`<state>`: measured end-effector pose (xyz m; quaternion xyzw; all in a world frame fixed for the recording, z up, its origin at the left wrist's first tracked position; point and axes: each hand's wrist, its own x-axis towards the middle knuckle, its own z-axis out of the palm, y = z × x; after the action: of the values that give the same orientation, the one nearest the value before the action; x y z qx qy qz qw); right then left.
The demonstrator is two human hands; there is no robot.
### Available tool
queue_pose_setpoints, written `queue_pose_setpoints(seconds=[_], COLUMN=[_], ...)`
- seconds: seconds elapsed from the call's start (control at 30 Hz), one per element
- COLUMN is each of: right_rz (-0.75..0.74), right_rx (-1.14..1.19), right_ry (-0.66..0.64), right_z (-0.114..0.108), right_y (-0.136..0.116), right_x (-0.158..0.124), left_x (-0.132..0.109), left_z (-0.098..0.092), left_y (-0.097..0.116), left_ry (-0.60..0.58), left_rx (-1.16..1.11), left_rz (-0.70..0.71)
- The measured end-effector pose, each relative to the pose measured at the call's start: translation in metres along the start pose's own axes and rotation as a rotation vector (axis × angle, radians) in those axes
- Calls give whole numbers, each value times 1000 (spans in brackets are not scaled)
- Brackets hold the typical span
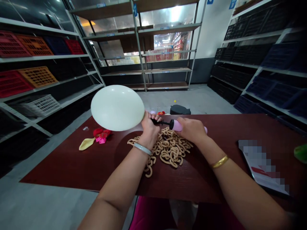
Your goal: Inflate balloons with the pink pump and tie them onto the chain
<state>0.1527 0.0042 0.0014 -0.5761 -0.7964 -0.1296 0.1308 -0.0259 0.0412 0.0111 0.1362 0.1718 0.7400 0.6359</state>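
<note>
No text is legible, even on shelf labels (164, 28)

Wht bangle (142, 149), gold brclt (220, 161)

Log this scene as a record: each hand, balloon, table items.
left hand: closed around black end of pink and black plastic hand pump, against large white balloon
right hand: grips pump's pink body
balloon: inflated; neck hidden
surface: dark reddish table
table centre: heap of tan, curled pieces
table left: limp yellow balloon beside crumpled red and pink items
</note>
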Motion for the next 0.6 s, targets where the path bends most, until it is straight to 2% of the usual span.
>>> queue_pose_setpoints(seconds=[0.1, 0.17, 0.27, 0.4, 0.6], right_rz=[-13, -10, 11, 35, 13], right_rx=[-4, -23, -71, -126, -92], right_ry=[39, 73, 123, 137, 72], right_z=[-2, -8, -21, -32, -30], right_y=[16, 23, 27, 18, -5], right_x=[1, 0, -4, -7, -8], left_x=[11, 13, 9, 0, -14], left_z=[-1, 2, 9, 14, 14], left_y=[32, 52, 66, 52, -1], left_ry=[25, -10, -55, -77, -70], left_rx=[-28, -49, -64, -99, -106], left_rz=[63, 123, 173, 169, 37])
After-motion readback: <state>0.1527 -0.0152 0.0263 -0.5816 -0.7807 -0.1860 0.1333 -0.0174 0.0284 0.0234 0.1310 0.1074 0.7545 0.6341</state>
